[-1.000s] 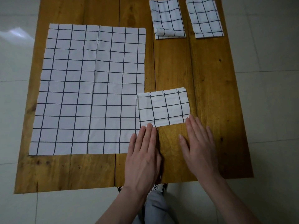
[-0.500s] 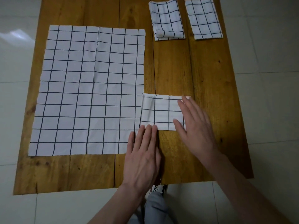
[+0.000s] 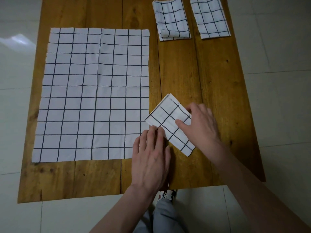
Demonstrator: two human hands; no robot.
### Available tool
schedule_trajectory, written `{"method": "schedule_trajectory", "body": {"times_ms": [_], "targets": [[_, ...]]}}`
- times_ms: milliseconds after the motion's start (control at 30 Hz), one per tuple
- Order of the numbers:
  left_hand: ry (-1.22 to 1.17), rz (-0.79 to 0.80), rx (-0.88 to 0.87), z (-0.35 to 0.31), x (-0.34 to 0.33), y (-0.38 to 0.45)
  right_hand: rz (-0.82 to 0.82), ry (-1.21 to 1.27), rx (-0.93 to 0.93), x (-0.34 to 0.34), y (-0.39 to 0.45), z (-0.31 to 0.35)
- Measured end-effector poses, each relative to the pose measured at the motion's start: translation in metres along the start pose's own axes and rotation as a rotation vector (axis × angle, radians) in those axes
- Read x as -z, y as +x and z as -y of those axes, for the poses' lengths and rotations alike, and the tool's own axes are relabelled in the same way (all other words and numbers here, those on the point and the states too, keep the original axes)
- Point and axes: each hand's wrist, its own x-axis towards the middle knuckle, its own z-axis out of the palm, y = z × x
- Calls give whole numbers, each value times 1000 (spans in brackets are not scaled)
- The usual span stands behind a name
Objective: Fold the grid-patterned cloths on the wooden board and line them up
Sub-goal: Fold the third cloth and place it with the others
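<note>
Rotated diagonal since earlier: small folded white black-grid cloth (image 3: 170, 125), right hand (image 3: 200, 126) pinching its edge, left hand (image 3: 151, 157) flat; soft, light, grip stacked edges.

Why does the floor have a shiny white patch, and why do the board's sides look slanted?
In the head view, the dim room leaves a light's glare on the glossy pale tiled floor; the wide lens makes the brown wooden board splay; everything looks reasonably sharp.
</note>
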Motion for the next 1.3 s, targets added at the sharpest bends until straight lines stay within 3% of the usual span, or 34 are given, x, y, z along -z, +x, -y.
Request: {"method": "schedule_trajectory", "body": {"times_ms": [233, 400, 533, 667, 767, 1000, 1300], "targets": [[-37, 5, 46, -9, 11, 6, 50, 249, -38, 1, -24, 1], [-145, -19, 137, -8, 25, 9, 153, 724, -75, 11, -45, 4], [-496, -25, 290, -5, 46, 11, 166, 874, -55, 31, -64, 17], [-1192, 97, 539, -10, 91, 14, 174, 1000, -52, 65, -88, 34], [-1390, 130, 576, -13, 131, 10, 180, 1070, -63, 97, -108, 48], [-1375, -18, 456, -28, 246, -4, 68, 1039, -60, 185, -151, 85], [-1150, -51, 78, -67, 382, -32, -164, 1011, -102, 296, -218, 107]]}}
